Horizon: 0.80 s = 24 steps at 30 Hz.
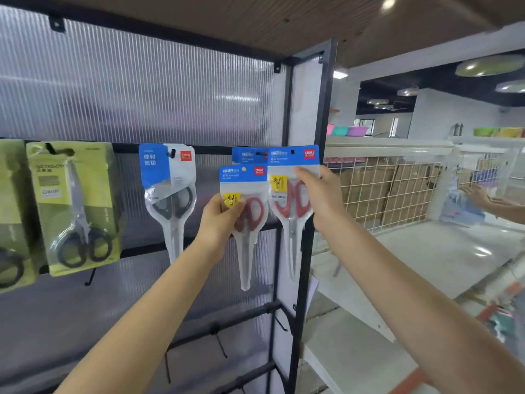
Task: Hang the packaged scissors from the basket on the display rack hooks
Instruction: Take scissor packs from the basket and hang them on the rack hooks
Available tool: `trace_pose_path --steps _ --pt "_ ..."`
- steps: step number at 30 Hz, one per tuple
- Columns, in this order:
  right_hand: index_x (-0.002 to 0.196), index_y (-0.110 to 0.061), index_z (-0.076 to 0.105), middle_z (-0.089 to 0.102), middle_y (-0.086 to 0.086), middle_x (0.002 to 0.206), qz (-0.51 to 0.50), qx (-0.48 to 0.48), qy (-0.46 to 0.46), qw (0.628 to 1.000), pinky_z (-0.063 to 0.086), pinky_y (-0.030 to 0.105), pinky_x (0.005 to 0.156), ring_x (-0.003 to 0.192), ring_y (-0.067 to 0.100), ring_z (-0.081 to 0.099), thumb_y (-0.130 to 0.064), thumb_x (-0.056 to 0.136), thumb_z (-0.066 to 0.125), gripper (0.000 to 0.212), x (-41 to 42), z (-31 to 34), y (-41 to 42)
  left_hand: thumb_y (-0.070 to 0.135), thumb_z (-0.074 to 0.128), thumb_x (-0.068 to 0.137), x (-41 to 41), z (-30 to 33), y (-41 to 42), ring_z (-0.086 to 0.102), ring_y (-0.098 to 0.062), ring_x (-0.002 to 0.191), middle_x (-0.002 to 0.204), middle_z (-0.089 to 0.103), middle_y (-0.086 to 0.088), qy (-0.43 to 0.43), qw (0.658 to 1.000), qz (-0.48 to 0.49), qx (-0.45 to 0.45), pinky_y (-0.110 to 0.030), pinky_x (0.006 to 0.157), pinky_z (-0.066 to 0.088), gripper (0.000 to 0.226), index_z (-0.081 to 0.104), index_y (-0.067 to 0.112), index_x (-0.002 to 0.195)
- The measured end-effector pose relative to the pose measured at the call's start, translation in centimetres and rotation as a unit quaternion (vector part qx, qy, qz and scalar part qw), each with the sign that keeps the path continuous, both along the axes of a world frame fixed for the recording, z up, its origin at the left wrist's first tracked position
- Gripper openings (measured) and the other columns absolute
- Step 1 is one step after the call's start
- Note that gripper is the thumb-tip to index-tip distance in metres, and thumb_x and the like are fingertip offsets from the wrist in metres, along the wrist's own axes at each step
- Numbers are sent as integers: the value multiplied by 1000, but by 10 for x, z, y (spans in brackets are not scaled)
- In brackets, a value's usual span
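Packaged scissors, red-handled: left hand (220, 216) grips one pack (245, 211) and right hand (318, 191) grips another (292, 177), both held up against the display rack (305, 251) just below a hooked blue pack (246, 155), black-handled packs hanging further left.

Both bare forearms reach up and forward, wrists raised. The left hand (220, 216) pinches with its thumb in front and fingers curled behind. The right hand (319, 193), slightly higher, grips likewise, thumb pointing left.
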State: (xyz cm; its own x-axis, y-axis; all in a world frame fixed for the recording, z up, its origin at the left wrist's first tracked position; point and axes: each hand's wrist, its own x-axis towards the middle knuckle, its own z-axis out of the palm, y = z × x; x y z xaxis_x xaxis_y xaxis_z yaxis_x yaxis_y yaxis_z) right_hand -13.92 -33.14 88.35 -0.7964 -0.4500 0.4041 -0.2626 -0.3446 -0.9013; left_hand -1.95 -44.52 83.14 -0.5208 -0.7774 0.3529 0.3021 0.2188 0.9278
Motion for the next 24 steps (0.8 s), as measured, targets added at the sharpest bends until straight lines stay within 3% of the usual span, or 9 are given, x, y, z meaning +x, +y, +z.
trace_pose_path --steps 5,9,15,18,24 --pt "81 -14 60 63 -7 74 -8 -2 4 1000 47 15 59 66 3 58 -19 91 59 11 -11 7 -17 10 55 93 -8 2 -11 57 -28 82 90 56 -16 3 1000 -3 9 -48 77 52 14 50 14 81" --pt "74 -17 58 63 -10 69 -19 0 -8 1000 44 9 48 56 -5 59 -24 91 61 18 -16 6 -29 10 54 93 -12 1 -17 56 -29 81 86 57 -14 6 1000 0 14 -42 72 50 19 48 16 77" --pt "74 -17 57 66 -4 75 -27 0 -20 999 50 19 63 70 7 65 -24 90 61 19 -23 9 -40 15 55 93 -11 -1 -25 63 -34 95 102 64 -18 -6 1000 10 23 -49 83 53 5 53 12 90" --pt "76 -16 58 68 0 81 -25 10 -18 999 53 28 74 79 13 67 -23 90 61 16 -28 6 -45 16 56 93 -10 -3 -28 63 -36 100 107 65 -18 -7 1000 13 28 -52 85 53 12 54 8 101" --pt "78 -17 59 70 6 93 -16 54 -8 998 52 30 79 83 16 67 -30 90 61 19 -37 -5 -58 18 57 92 -9 -9 -29 63 -37 101 109 64 -21 -8 998 28 47 -55 88 51 8 53 12 96"
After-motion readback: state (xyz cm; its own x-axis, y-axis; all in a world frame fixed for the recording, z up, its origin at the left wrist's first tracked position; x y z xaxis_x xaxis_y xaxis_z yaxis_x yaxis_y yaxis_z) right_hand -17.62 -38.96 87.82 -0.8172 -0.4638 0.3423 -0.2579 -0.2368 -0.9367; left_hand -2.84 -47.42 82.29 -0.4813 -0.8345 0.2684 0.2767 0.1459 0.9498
